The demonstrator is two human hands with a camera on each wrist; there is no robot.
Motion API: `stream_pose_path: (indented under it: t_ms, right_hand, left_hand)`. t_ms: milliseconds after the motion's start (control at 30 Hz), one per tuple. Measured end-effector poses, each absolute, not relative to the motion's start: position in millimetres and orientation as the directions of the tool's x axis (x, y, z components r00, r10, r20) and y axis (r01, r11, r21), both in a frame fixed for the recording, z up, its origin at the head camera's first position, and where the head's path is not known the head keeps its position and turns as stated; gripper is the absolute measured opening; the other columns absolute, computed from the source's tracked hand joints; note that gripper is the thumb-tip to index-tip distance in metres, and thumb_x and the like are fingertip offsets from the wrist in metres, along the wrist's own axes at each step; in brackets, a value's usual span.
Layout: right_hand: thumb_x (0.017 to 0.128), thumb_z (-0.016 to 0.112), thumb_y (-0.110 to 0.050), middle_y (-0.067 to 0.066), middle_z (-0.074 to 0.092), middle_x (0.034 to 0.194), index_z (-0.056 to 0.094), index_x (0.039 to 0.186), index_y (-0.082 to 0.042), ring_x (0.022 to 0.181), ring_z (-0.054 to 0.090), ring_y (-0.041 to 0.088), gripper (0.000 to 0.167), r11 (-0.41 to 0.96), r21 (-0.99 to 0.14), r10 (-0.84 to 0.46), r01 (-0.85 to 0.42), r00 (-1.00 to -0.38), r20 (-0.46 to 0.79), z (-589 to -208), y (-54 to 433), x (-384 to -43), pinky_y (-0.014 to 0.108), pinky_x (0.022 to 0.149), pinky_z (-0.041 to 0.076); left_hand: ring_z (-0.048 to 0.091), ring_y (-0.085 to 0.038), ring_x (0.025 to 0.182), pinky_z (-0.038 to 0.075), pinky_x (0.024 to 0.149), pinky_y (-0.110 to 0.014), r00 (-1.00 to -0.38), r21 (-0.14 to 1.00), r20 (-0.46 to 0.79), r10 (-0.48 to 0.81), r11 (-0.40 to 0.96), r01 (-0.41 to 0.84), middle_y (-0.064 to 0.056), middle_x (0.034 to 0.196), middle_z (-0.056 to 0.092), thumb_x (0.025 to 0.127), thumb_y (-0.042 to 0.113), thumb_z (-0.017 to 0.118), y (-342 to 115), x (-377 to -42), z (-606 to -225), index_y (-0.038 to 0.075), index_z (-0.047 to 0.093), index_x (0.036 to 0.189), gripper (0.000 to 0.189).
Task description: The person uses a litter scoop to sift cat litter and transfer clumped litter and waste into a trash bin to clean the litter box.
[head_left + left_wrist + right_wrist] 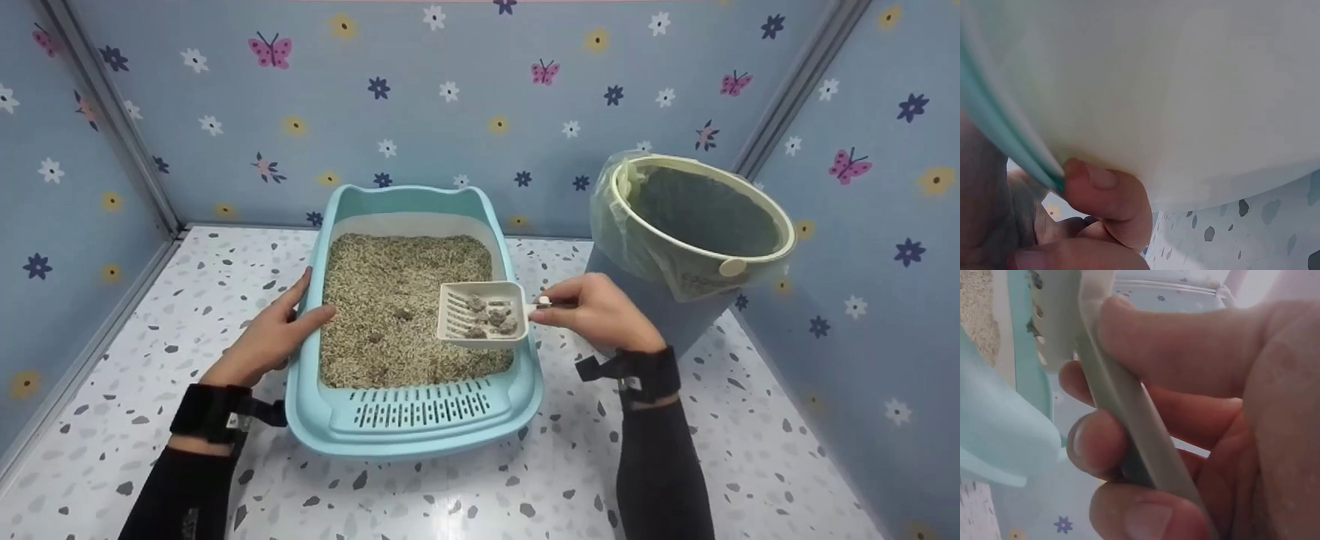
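Note:
A light blue litter box [420, 442] holds tan granular litter [405, 277] with a few dark clumps on its surface. My left hand [270, 330] grips the box's left rim, thumb over the top; in the left wrist view, curled fingers [1109, 194] press against the outer wall from below. My right hand [600, 311] holds a white slotted litter scoop [484, 345] by its handle, fingers wrapped round it in the right wrist view. Several greyish clumps [499, 319] lie in the scoop, which is held level over the right side of the box.
Right of the box stands a blue trash bin [652, 277] with a cream rim and a translucent liner bag [626, 240] folded over it. Flower-and-butterfly wall panels [465, 105] enclose the speckled white surface [570, 457] on the back and both sides.

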State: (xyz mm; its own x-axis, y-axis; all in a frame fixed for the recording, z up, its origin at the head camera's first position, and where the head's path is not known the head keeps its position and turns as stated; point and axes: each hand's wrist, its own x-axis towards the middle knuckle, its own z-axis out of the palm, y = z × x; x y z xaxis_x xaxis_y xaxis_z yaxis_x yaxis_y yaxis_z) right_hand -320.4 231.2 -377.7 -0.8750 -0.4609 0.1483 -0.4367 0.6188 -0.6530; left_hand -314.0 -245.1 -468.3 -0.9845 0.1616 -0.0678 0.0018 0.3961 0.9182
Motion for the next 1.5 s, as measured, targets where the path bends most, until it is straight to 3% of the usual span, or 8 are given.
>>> stream_pose_path:
  t_ms: [133, 233, 367, 733, 967, 1100, 1300, 1500]
  right_hand:
    - [0.101, 0.085, -0.045, -0.007, 0.069, 0.077, 0.088, 0.103, -0.025, 0.062, 0.052, 0.011, 0.02, 0.61, -0.63, -0.513, -0.481, -0.846, 0.149, -383, 213, -325, 0.03, 0.058, 0.045]
    - [0.101, 0.084, -0.046, -0.011, 0.06, 0.068, 0.087, 0.096, -0.022, 0.057, 0.048, 0.009, 0.025, 0.608, -0.598, -0.524, -0.522, -0.83, 0.192, -386, 208, -327, 0.03, 0.056, 0.043]
    - [0.1, 0.086, -0.038, -0.01, 0.044, 0.062, 0.081, 0.085, -0.021, 0.056, 0.04, 0.01, 0.023, 0.613, -0.604, -0.476, -0.51, -0.848, 0.233, -385, 219, -325, 0.031, 0.056, 0.035]
    - [0.101, 0.084, -0.044, -0.011, 0.047, 0.064, 0.087, 0.098, -0.02, 0.058, 0.042, 0.01, 0.024, 0.597, -0.629, -0.488, -0.498, -0.848, 0.208, -382, 225, -323, 0.03, 0.057, 0.037]
    - [0.104, 0.082, -0.041, -0.013, 0.037, 0.064, 0.071, 0.082, -0.024, 0.057, 0.036, 0.008, 0.03, 0.606, -0.579, -0.492, -0.545, -0.829, 0.266, -378, 223, -320, 0.03, 0.058, 0.031]
    - [0.104, 0.082, -0.041, -0.013, 0.041, 0.064, 0.075, 0.085, -0.026, 0.057, 0.039, 0.008, 0.025, 0.6, -0.581, -0.496, -0.551, -0.825, 0.27, -378, 222, -319, 0.03, 0.057, 0.034]
    - [0.104, 0.082, -0.041, -0.011, 0.047, 0.066, 0.082, 0.092, -0.026, 0.059, 0.043, 0.01, 0.019, 0.6, -0.586, -0.491, -0.545, -0.829, 0.269, -378, 220, -318, 0.031, 0.058, 0.038]
    - [0.104, 0.082, -0.04, -0.01, 0.05, 0.068, 0.084, 0.096, -0.025, 0.062, 0.045, 0.011, 0.017, 0.596, -0.606, -0.46, -0.526, -0.843, 0.28, -374, 221, -312, 0.031, 0.058, 0.039]
  left_hand:
    - [0.057, -0.014, 0.061, 0.05, 0.05, -0.027, -0.986, 0.918, -0.063, 0.155, 0.396, 0.004, -0.01, 0.088, 0.057, 0.108, 0.062, 0.067, -246, -314, -469, 0.045, 0.006, 0.178, 0.094]
    - [0.054, -0.013, 0.06, 0.05, 0.05, -0.027, -0.985, 0.92, -0.067, 0.161, 0.392, 0.002, -0.009, 0.086, 0.056, 0.109, 0.059, 0.067, -245, -313, -470, 0.045, 0.006, 0.178, 0.093]
    - [0.061, -0.017, 0.065, 0.054, 0.052, -0.029, -0.984, 0.921, -0.07, 0.165, 0.39, 0.0, -0.011, 0.089, 0.059, 0.11, 0.056, 0.067, -245, -314, -470, 0.046, 0.007, 0.178, 0.091]
    - [0.062, -0.017, 0.065, 0.054, 0.052, -0.029, -0.983, 0.918, -0.077, 0.166, 0.395, -0.006, -0.01, 0.09, 0.058, 0.11, 0.055, 0.068, -244, -315, -467, 0.046, 0.006, 0.178, 0.092]
    - [0.07, -0.023, 0.069, 0.058, 0.052, -0.032, -0.983, 0.928, -0.054, 0.176, 0.373, 0.016, -0.016, 0.091, 0.062, 0.112, 0.053, 0.066, -243, -316, -467, 0.045, 0.005, 0.178, 0.091]
    - [0.072, -0.026, 0.073, 0.063, 0.056, -0.037, -0.983, 0.928, -0.053, 0.174, 0.373, 0.016, -0.017, 0.094, 0.064, 0.112, 0.051, 0.066, -243, -316, -469, 0.045, 0.005, 0.178, 0.09]
    - [0.065, -0.02, 0.066, 0.056, 0.051, -0.032, -0.983, 0.921, -0.066, 0.172, 0.39, 0.006, -0.013, 0.089, 0.06, 0.112, 0.052, 0.066, -244, -315, -469, 0.046, 0.004, 0.178, 0.09]
    - [0.069, -0.024, 0.072, 0.061, 0.056, -0.035, -0.982, 0.92, -0.058, 0.182, 0.391, 0.019, -0.016, 0.096, 0.062, 0.111, 0.055, 0.066, -244, -315, -468, 0.043, 0.003, 0.178, 0.093]
